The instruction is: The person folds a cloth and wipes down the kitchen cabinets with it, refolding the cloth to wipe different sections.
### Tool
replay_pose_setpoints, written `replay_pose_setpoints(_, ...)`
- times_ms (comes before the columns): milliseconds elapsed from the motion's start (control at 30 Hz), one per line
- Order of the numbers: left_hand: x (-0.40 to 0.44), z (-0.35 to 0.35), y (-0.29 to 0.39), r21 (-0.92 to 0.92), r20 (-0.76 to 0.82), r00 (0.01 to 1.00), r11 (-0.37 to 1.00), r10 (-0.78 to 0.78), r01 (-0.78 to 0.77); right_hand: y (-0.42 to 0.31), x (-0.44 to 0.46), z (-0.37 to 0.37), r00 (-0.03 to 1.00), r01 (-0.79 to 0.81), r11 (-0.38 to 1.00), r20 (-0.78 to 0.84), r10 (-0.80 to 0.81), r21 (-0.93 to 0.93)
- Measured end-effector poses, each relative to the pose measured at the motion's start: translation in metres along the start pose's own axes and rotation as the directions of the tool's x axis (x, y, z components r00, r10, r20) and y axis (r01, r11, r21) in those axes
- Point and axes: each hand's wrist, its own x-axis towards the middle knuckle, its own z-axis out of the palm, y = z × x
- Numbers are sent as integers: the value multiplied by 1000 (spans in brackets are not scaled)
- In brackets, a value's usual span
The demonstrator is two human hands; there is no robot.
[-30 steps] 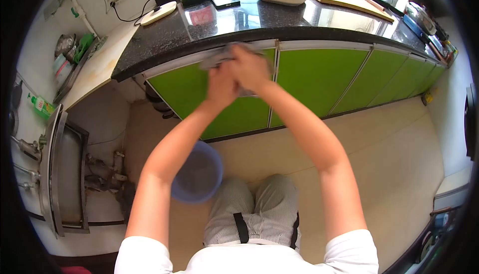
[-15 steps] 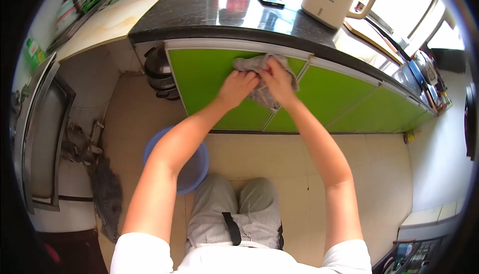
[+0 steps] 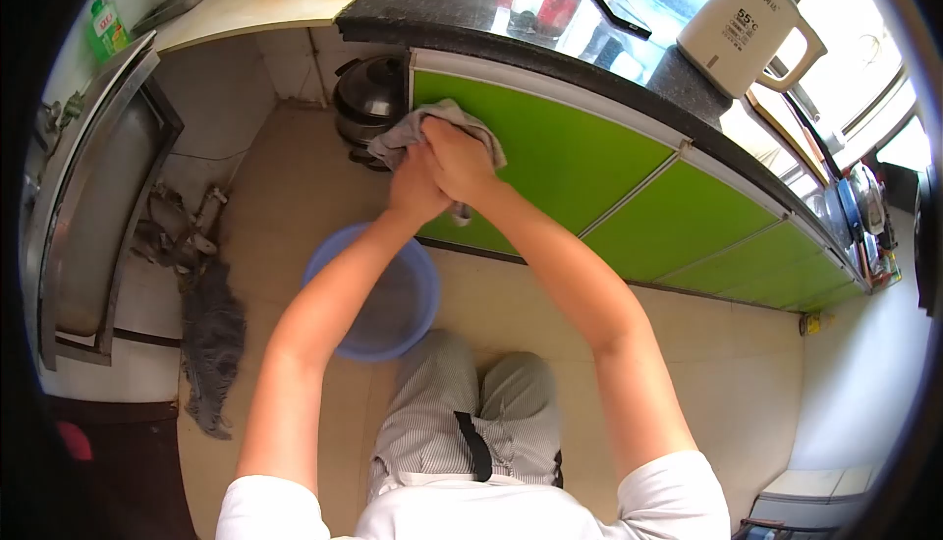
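Note:
Both of my hands are together on a grey cloth (image 3: 471, 127) at the left end of the green cabinet front (image 3: 560, 152). My left hand (image 3: 416, 184) grips the cloth from below, its fingertips hidden in the folds. Over the cloth lies my right hand (image 3: 457, 159), fingers closed on it and overlapping the left. Part of the cloth hangs beneath my wrists. Just behind it, a dark lidded pot (image 3: 373, 88) stands on the floor beside the cabinet.
A blue basin (image 3: 424, 289) sits on the floor under my left forearm. Above the cabinet, the black countertop (image 3: 471, 4) carries a white kettle (image 3: 742, 34) and a phone (image 3: 617, 9). A dark grey rag (image 3: 213, 343) lies on the floor at left.
My hands and the cloth have moved left along the cabinet front, from near the panel seam to its left edge. The hands now overlap more. The camera view has shifted.

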Motion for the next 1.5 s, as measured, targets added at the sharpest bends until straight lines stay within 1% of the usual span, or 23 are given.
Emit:
replay_pose_setpoints(33, 1, 9, 8, 20, -18, 998, 998, 66, -66, 5, -6, -13, 999, -37, 999, 5, 38, -29)
replay_pose_setpoints(167, 5, 63, 65, -129, 30, 979, 972, 203, -197, 31, -52, -82, 985, -171, 975, -5, 173, -142)
replay_pose_setpoints(267, 9, 107, 126, -273, 43, 926, 896, 376, -351, 62, -104, -140, 962, -270, 933, -95, 255, -236)
replay_pose_setpoints(300, 10, 117, 146, -302, 102, 913, 887, 394, -349, 78, -125, -156, 954, -293, 920, -144, 263, -261)
replay_pose_setpoints(367, 11, 130, 181, -357, 215, 876, 870, 431, -341, 104, -160, -188, 907, -416, 899, -133, 400, -136)
replay_pose_setpoints(500, 2, 166, 192, -385, 103, 901, 852, 421, -354, 114, -188, -212, 898, -439, 887, -74, 433, -145)
replay_pose_setpoints(567, 1, 169, 176, -365, -15, 920, 854, 392, -370, 95, -166, -201, 904, -427, 897, -54, 424, -113)
replay_pose_setpoints(667, -1, 167, 134, -243, 108, 905, 894, 412, -378, 101, -150, -170, 924, -369, 907, 24, 381, -204)
replay_pose_setpoints(767, -18, 153, 85, -185, 317, 915, 962, 251, -200, 84, -132, -121, 926, -334, 923, 116, 359, -191)
replay_pose_setpoints(833, -32, 153, 40, -161, 113, 948, 947, 296, -277, 87, -127, -78, 946, -253, 956, 170, 276, -147)
replay_pose_setpoints(933, -53, 148, -18, 3, 285, 954, 995, 93, -98, 91, -115, -9, 919, -221, 970, 312, 242, -101)
replay_pose_setpoints(1000, -65, 141, -45, 68, 414, 905, 995, -100, 78, 78, -108, 29, 870, -241, 950, 390, 301, -198)
replay_pose_setpoints(1067, -83, 143, -79, 24, 357, 928, 995, -103, 101, 77, -104, 65, 783, -289, 942, 523, 335, -172)
replay_pose_setpoints(1100, -91, 147, -95, 2, 325, 940, 994, -101, 106, 84, -110, 87, 785, -291, 944, 526, 327, -153)
replay_pose_setpoints(1167, -108, 168, -124, -201, 261, 948, 950, -181, 237, 99, -126, 127, 790, -302, 947, 529, 311, -106)
replay_pose_setpoints(1200, -112, 177, -136, -300, 236, 945, 908, -227, 293, 99, -127, 132, 781, -300, 947, 540, 314, -116)
replay_pose_setpoints(1233, -112, 180, -147, -538, 374, 872, 692, -315, 481, 98, -129, 136, 774, -298, 946, 548, 316, -124)
replay_pose_setpoints(1267, -111, 184, -157, -680, 526, 779, 380, -343, 627, 98, -130, 139, 767, -295, 946, 558, 317, -132)
replay_pose_setpoints(1300, -110, 185, -162, -704, 672, 674, 16, -305, 710, 101, -132, 141, 780, -296, 951, 551, 297, -93)
replay_pose_setpoints(1333, -108, 176, -155, -706, 708, 626, -306, -326, 639, 105, -139, 143, 793, -300, 953, 542, 280, -53)
replay_pose_setpoints(1400, -105, 162, -134, -513, 788, 532, -810, -311, 285, 112, -153, 144, 815, -281, 959, 518, 260, -40)
replay_pose_setpoints(1467, -93, 171, -122, -543, 732, 583, -819, -352, 187, 116, -172, 139, 831, -231, 969, 499, 246, -92)
replay_pose_setpoints(1500, -86, 177, -117, -552, 703, 609, -822, -368, 140, 119, -180, 133, 834, -289, 956, 477, 276, -47)
